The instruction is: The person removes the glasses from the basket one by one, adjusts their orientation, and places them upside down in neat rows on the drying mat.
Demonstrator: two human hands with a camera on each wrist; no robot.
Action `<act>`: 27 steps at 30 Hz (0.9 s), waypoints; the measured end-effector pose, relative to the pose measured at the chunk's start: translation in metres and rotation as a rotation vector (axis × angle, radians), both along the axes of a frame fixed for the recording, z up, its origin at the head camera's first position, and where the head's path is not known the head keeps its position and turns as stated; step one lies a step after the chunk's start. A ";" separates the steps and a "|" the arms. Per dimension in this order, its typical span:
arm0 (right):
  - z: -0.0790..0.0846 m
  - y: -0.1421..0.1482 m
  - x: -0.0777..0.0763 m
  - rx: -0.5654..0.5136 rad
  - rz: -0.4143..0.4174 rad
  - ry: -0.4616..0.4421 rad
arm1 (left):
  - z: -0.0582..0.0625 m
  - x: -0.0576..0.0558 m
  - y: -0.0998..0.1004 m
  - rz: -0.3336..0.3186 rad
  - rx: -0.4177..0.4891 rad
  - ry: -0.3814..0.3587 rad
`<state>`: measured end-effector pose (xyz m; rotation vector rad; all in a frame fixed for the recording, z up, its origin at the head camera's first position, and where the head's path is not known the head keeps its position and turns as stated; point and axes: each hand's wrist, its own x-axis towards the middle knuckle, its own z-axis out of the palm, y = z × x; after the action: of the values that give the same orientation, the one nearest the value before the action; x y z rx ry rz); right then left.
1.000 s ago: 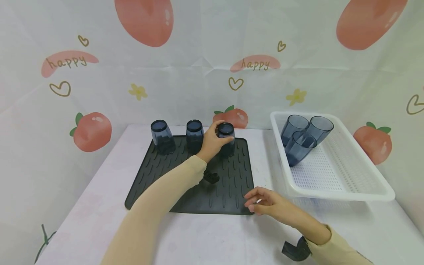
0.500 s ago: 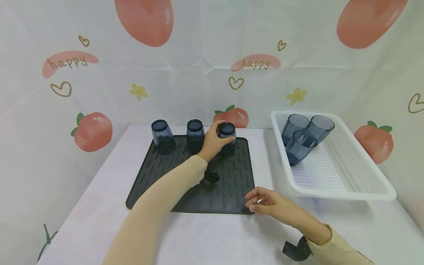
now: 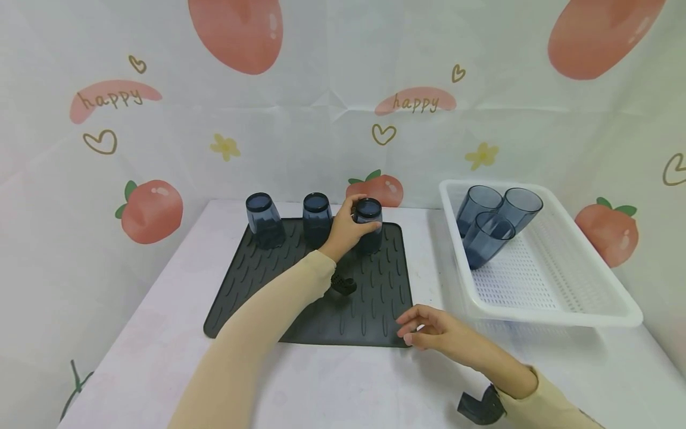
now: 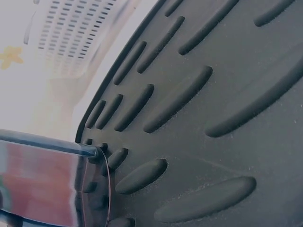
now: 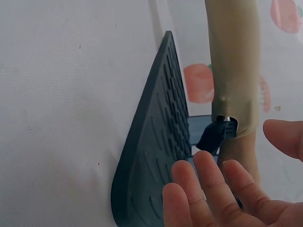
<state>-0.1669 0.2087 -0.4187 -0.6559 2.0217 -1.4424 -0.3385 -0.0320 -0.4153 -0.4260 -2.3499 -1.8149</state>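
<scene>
At the back right of a black ridged mat (image 3: pixel 370 310), my left hand (image 3: pixel 343 230) grips an upside-down blue glass (image 3: pixel 370 232), thumb in front and fingers behind. In the left wrist view that glass (image 4: pixel 42 182) stands with its rim at the mat; no fingers show there. Two more upside-down glasses, a middle one (image 3: pixel 317 217) and a left one (image 3: pixel 264 220), stand along the mat's back edge. My right hand (image 3: pixel 429 328) hovers by the mat's front right corner, fingers relaxed and holding nothing; its spread fingers (image 5: pixel 208 175) show in the right wrist view.
To the right stands a white perforated basket (image 3: pixel 552 316). Three blue glasses (image 3: pixel 485 235) lean together at its left end, mouths up. A patterned cloth backdrop (image 3: pixel 300 137) rises right behind the table (image 3: pixel 343 387).
Both hands and all the glasses hold their places; only the head view shifts very slightly.
</scene>
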 end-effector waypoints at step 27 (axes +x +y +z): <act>0.001 -0.001 0.000 -0.024 0.005 0.001 | 0.003 -0.003 -0.005 -0.010 -0.025 0.006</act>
<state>-0.1671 0.2078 -0.4174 -0.6712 2.0048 -1.4665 -0.3415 -0.0367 -0.4128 -0.4471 -2.3735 -1.7875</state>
